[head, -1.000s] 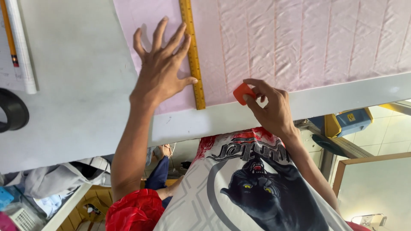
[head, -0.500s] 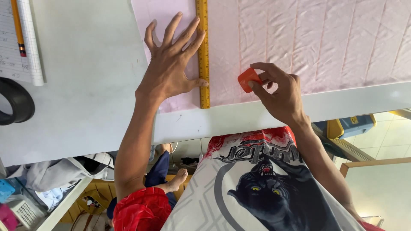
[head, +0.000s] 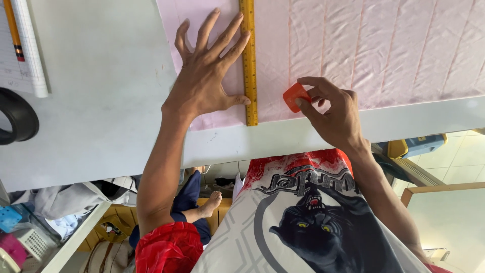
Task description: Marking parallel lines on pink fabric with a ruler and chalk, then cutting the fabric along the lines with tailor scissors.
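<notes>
Pink cloth (head: pixel 364 50) is lying flat across the upper right of a white table (head: pixel 101 116) in the one head view, its near edge running just inside the table's front edge. One yellow ruler (head: pixel 248 65) is lying on the cloth, running away from the person, its near end stopping at the cloth's edge. Two hands are working here. One left hand (head: pixel 207 76) is pressing down with all five fingers spread wide, palm flat on the cloth, thumb tip and forefinger touching the ruler's left side. One right hand (head: pixel 333 108) is pinching one small orange chalk (head: pixel 295 97) between thumb and fingertips, the other fingers curled; the chalk is touching the cloth just right of the ruler, near the cloth's front edge. Several faint straight lines are showing on the cloth to the right of the ruler, where wide open cloth is stretching away. Left of the left hand, bare table is offering plenty of room as far as one black ring (head: pixel 17 116) at the left edge. One sheet of paper (head: pixel 28 50) with one pencil (head: pixel 12 30) on it is lying in the top left corner
</notes>
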